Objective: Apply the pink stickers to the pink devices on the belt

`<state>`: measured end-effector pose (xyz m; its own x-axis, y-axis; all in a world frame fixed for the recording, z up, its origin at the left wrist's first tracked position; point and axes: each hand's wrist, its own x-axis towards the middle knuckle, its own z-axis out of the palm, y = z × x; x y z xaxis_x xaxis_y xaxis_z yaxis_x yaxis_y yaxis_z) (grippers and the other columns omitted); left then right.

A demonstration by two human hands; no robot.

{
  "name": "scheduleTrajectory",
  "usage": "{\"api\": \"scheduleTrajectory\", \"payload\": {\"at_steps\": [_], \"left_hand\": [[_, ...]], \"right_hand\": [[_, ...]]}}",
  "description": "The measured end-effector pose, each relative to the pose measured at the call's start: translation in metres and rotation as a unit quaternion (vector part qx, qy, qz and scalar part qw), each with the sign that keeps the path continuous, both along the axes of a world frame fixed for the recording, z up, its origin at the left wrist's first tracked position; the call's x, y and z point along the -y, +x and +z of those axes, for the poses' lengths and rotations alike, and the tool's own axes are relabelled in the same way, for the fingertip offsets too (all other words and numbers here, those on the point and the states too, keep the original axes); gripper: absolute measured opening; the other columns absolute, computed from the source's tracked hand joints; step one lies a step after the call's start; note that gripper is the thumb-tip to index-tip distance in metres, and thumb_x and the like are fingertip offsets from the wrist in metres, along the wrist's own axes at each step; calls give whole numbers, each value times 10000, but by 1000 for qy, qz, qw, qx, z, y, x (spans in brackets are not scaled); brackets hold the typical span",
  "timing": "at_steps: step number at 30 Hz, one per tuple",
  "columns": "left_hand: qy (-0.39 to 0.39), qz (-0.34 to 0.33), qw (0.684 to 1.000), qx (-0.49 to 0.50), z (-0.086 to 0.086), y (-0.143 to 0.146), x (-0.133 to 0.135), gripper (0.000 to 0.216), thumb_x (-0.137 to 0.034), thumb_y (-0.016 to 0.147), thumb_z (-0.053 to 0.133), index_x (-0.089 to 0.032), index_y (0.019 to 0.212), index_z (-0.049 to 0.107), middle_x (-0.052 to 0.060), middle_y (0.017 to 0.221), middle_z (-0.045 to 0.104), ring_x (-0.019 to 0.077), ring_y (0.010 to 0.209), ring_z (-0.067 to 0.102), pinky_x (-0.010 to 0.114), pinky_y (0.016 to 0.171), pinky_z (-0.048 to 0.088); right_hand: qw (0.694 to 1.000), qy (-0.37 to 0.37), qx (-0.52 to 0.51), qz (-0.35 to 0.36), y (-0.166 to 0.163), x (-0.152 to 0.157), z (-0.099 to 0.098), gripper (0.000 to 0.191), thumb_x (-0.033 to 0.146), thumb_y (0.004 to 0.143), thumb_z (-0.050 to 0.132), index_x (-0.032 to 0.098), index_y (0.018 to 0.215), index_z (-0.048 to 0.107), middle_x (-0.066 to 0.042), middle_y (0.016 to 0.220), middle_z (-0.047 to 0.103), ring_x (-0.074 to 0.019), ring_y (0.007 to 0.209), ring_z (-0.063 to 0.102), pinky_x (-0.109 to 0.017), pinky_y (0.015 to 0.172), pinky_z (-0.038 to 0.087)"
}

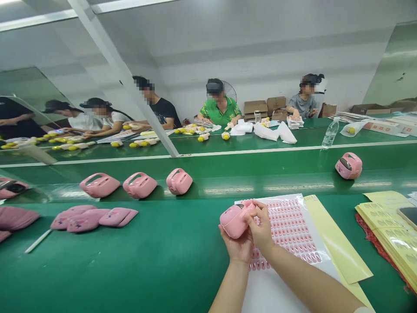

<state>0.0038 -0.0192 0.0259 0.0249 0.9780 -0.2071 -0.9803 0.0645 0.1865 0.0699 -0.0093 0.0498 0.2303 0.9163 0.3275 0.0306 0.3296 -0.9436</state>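
Pink toy in L hand & R hand (over sticker sheet)

Pink toy shell, tilted, above sticker sheet

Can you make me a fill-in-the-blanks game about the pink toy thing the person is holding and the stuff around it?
1. Both hands, left hand and right hand, hold one ____ toy case.
2. Under the hands lies a white sticker sheet with rows of small ____ stickers.
3. On the belt behind, ____ more pink cases stand in a row at left.
4. A clear water ____ stands across the belt.

Missing words: pink; red; three; bottle
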Motion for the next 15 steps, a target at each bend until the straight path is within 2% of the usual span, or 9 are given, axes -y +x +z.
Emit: {"api": "scheduleTrajectory", "payload": {"at_steps": [5, 8, 12, 15], "left_hand": [[17, -15, 1000, -6, 0, 3, 2, 688, -586, 683, 501, -156, 1217, 441, 118, 1047, 624, 215, 990, 575, 268, 811, 469], [30, -19, 999, -15, -1, 2, 1, 717, -587, 667, 519, -165, 1239, 422, 117, 1087, 610, 222, 1038, 549, 257, 821, 462], [20, -16, 1000, -12, -3, -2, -1, 702, -581, 673, 524, -180, 1239, 422, 98, 1078, 618, 197, 1023, 559, 211, 802, 465], [29, -11, 999, -18, -5, -4, -1, 684, -577, 693, 512, -207, 1258, 405, 84, 1053, 629, 184, 990, 576, 210, 787, 472]], "right_hand": [[999, 22, 27, -24, 0, 3, -6, 165, 245, 770, 510, 208, 611, 534, -76, 1088, 475, -215, 1104, 434, -420, 944, 349], [990, 95, 100, -37, 4, 0, -8, 159, 255, 793, 488, 210, 650, 540, -79, 1072, 500, -209, 1060, 466, -412, 902, 380], [936, 221, 270, -46, 15, -7, -9, 88, 245, 805, 485, 226, 764, 561, -68, 1014, 564, -194, 980, 517, -443, 931, 330], [900, 249, 354, -43, 22, -12, -10, 80, 260, 812, 484, 237, 841, 555, -65, 1015, 585, -184, 986, 530, -449, 979, 272]]}}
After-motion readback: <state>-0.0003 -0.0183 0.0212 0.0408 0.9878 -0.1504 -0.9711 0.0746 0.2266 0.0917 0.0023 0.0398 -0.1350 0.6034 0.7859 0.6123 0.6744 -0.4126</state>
